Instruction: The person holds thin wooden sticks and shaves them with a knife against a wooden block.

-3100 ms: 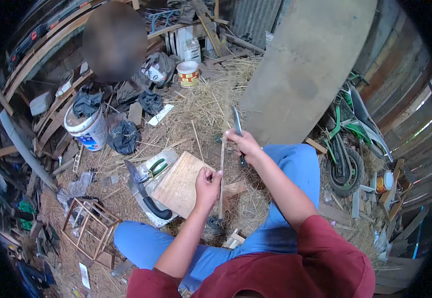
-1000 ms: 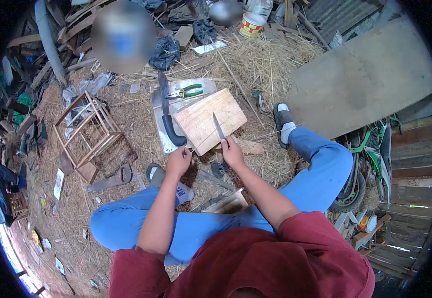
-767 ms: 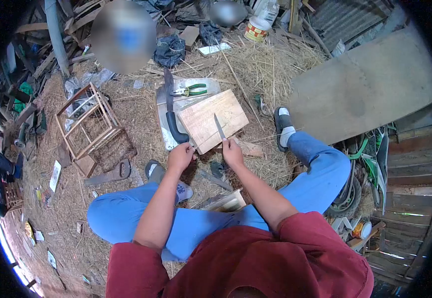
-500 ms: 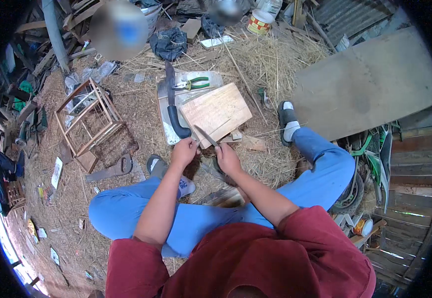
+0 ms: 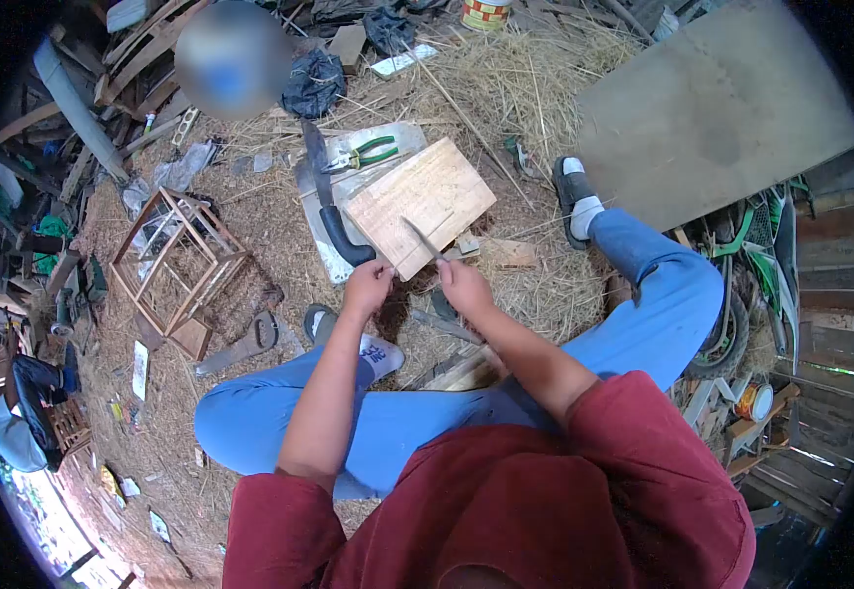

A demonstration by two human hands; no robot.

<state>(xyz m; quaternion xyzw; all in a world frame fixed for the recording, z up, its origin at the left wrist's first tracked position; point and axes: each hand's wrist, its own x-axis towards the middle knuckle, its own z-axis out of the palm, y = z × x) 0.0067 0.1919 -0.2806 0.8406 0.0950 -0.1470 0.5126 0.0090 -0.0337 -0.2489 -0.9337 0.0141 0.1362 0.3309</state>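
Observation:
My right hand [image 5: 466,289] is closed round a knife [image 5: 421,237], whose blade points up and left over a light wooden board [image 5: 427,196]. At the board's lower left corner, my left hand [image 5: 368,287] is closed in a pinch; what it holds is too small to make out. Beside that hand lies the black handle of a machete [image 5: 341,234]. Pliers with green handles [image 5: 362,154] rest on a pale flat sheet [image 5: 400,133] behind the board. Small wood offcuts [image 5: 508,252] lie to the board's right.
A wooden stick frame [image 5: 177,265] and a handsaw [image 5: 240,346] lie on the left. A large flat panel [image 5: 712,118] is at the upper right, above a green and white motorbike [image 5: 756,265]. A black plastic bag [image 5: 314,83] and a bucket [image 5: 486,13] are at the back.
Since the earliest frame, the long strip between my hands has gone from view, and both hands have come down to the board's near edge. The knife now points up and left over the board.

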